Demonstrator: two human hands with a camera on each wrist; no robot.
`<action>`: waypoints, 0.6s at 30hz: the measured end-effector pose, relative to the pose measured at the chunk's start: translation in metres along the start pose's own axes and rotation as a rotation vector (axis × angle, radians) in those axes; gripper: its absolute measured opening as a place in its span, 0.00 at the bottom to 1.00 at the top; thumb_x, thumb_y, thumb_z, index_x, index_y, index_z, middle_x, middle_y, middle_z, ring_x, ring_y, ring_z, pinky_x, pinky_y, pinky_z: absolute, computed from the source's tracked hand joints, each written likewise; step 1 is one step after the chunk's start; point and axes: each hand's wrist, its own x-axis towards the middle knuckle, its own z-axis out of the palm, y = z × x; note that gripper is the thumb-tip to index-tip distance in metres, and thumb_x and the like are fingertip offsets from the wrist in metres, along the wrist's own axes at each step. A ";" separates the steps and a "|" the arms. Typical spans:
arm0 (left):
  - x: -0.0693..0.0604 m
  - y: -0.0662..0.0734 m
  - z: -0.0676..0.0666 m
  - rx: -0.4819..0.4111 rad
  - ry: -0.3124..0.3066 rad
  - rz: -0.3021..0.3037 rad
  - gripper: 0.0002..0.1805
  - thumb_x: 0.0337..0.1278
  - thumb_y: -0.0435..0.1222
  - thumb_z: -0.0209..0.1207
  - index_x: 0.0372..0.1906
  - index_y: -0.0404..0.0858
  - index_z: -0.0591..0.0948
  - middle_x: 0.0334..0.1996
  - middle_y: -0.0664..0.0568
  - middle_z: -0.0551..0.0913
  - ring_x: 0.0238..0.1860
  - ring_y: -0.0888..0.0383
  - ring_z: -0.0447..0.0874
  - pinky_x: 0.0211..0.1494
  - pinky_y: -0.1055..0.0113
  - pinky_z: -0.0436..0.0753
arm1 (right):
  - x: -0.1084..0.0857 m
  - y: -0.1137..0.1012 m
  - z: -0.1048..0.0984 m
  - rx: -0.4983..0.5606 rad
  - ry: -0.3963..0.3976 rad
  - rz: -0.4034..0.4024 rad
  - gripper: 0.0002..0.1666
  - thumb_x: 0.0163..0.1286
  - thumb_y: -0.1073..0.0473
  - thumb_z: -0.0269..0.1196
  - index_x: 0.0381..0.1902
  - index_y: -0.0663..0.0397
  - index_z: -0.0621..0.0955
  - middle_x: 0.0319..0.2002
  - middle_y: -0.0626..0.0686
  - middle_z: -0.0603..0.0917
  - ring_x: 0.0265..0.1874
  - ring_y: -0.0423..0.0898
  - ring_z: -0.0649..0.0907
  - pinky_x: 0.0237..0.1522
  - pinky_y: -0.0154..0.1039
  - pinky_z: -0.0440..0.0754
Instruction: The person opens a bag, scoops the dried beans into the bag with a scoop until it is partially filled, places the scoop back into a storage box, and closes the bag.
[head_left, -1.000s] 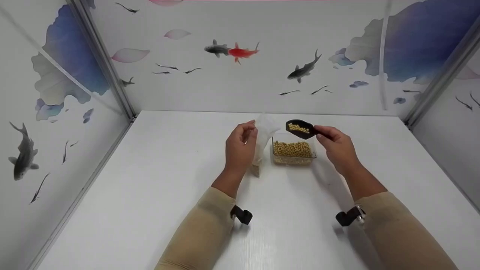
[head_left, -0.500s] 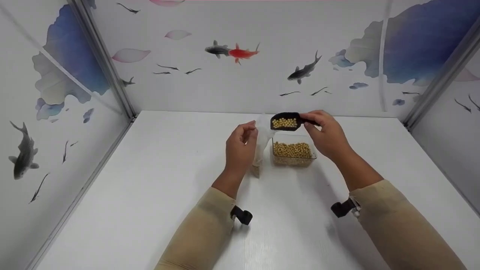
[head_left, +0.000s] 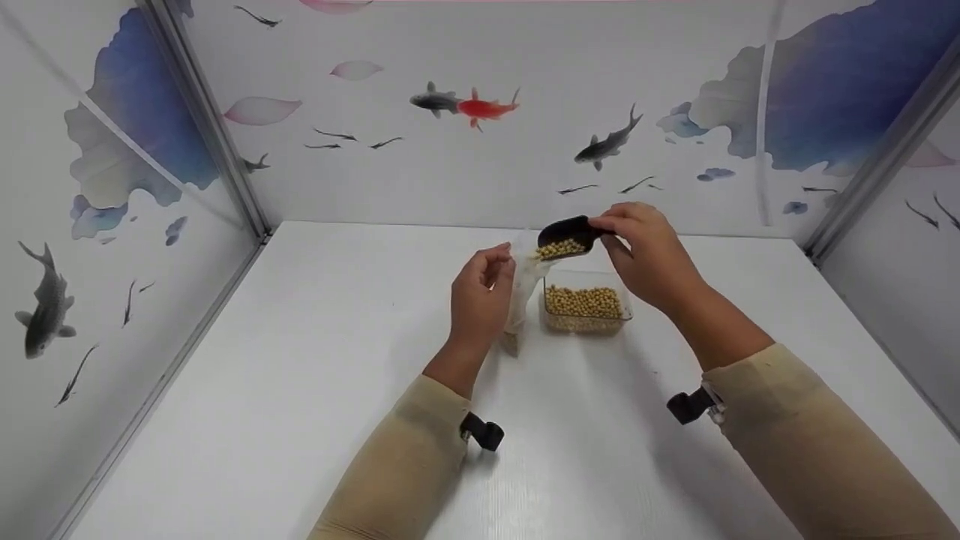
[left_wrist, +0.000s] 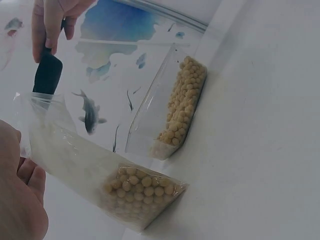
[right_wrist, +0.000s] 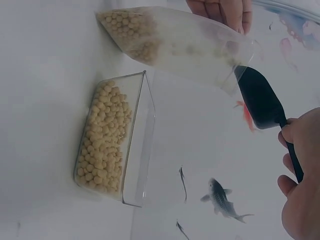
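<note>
My left hand (head_left: 482, 296) pinches the upper edge of a clear plastic bag (left_wrist: 70, 145), which stands upright on the table with soybeans (left_wrist: 142, 190) in its bottom. In my right hand (head_left: 649, 259) is the handle of a black scoop (head_left: 574, 232), tilted with its tip at the bag's mouth. Soybeans lie in the scoop near its front edge in the head view. The right wrist view shows the underside of the scoop and its tip inside the bag's opening. Just right of the bag sits a clear rectangular container (right_wrist: 137, 165) holding more soybeans (right_wrist: 102, 140).
A white table (head_left: 315, 375) carries the bag and container. White panels with painted fish and leaves (head_left: 480, 109) rise at the back and sides, joined by metal corner posts (head_left: 202, 112). Each wrist wears a small black camera (head_left: 484, 433).
The right hand has brought the scoop left and up from above the container to the bag's mouth, then tipped it. The left hand and bag have stayed in place.
</note>
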 end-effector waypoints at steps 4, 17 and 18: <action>0.000 0.000 0.000 0.005 -0.001 -0.006 0.10 0.82 0.43 0.58 0.55 0.43 0.83 0.67 0.59 0.85 0.67 0.62 0.84 0.72 0.65 0.83 | 0.002 -0.001 -0.003 -0.007 0.010 -0.028 0.17 0.78 0.70 0.62 0.60 0.62 0.87 0.57 0.63 0.86 0.63 0.64 0.81 0.69 0.61 0.78; 0.001 0.000 0.001 0.025 0.007 -0.034 0.08 0.82 0.43 0.58 0.54 0.47 0.83 0.67 0.61 0.85 0.69 0.62 0.82 0.73 0.67 0.82 | -0.014 0.029 -0.005 0.095 -0.014 0.150 0.18 0.82 0.66 0.59 0.64 0.60 0.85 0.60 0.62 0.85 0.64 0.63 0.79 0.66 0.63 0.79; 0.001 0.000 0.001 0.024 0.008 -0.033 0.08 0.82 0.43 0.58 0.54 0.47 0.83 0.67 0.61 0.85 0.69 0.63 0.82 0.73 0.67 0.82 | -0.016 0.032 -0.005 0.110 -0.020 0.179 0.18 0.82 0.65 0.59 0.65 0.59 0.85 0.61 0.62 0.84 0.65 0.63 0.79 0.66 0.64 0.79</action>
